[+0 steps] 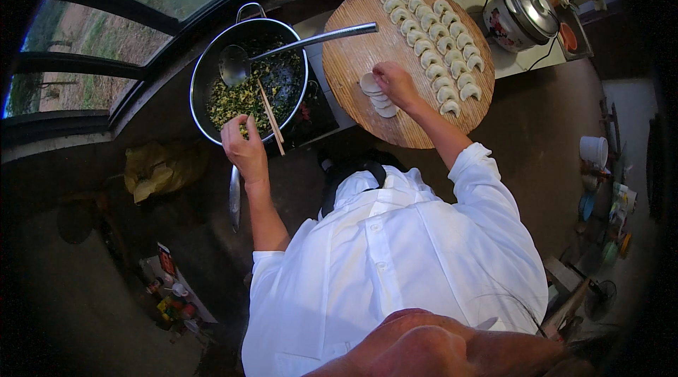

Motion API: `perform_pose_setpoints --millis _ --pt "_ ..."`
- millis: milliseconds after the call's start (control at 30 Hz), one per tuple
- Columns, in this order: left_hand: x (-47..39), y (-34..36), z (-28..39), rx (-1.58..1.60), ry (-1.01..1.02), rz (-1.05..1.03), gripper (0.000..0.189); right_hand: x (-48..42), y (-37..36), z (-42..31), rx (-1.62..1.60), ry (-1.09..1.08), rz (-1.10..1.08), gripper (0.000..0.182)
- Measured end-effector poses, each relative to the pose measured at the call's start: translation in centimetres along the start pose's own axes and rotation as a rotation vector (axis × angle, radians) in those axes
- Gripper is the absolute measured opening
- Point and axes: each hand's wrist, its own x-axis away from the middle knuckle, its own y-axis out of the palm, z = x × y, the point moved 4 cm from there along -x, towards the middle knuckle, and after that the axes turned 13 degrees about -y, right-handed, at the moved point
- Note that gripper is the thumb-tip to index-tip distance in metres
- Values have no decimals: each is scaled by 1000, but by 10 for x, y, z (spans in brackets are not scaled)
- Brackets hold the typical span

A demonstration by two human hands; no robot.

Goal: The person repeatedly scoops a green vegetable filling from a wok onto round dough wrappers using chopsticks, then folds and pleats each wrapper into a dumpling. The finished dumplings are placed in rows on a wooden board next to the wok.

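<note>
My right hand [394, 83] is over the round wooden board [349, 32], its fingertips on a dumpling wrapper [369, 82] at the top end of a row of overlapping wrappers [385, 106]. Rows of folded dumplings [437, 32] cover the board's right half. My left hand [243, 149] is at the near rim of a deep pan [194, 96], thumb apart from the curled fingers; I see nothing in it. Chopped green and yellow filling [228, 104] lies in the pan. A metal ladle [234, 65] rests there, its handle reaching over the board. Wooden chopsticks [271, 117] lean across the rim.
A lidded, flower-patterned cooker [522, 16] stands right of the board, with an orange bowl [568, 37] beside it. The pan's long handle [235, 199] juts toward me, left of my forearm. Windows [100, 30] border the far left. A yellowish bag [159, 170] lies below them.
</note>
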Motion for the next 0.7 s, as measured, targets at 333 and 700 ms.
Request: perform_pose_setpoints --millis 333,700 --pt "68 51 66 997 -451 -693 37 9 -37 -84 -725 278 108 23" --pt "112 41 40 1643 -980 -850 32 -9 -20 -212 -595 -42 36 32"
